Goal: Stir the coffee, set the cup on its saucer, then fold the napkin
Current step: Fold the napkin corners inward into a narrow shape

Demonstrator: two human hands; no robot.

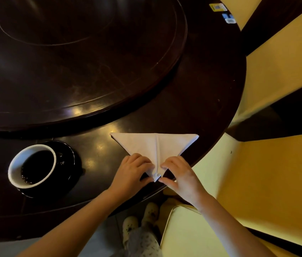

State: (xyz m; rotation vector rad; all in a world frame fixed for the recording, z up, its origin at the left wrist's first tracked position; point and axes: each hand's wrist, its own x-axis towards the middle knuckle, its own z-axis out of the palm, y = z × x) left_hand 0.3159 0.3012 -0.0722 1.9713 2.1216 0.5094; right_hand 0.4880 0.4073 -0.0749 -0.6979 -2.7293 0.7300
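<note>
We pinch the napkin [153,145] tip with both hands — left hand [133,169], right hand [179,175] — pinning the folded flaps so the crease holds. Cup [32,165] sits on its saucer [68,158], well left of our hands, on the worktop [100,151].

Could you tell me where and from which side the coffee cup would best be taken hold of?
Probably by the small handle of the cup, which seems to poke out at its right side over the dark saucer, though it is dim there. Come from the right with the left hand, the nearer one; the cup stands upright and full, so lift it level.
</note>
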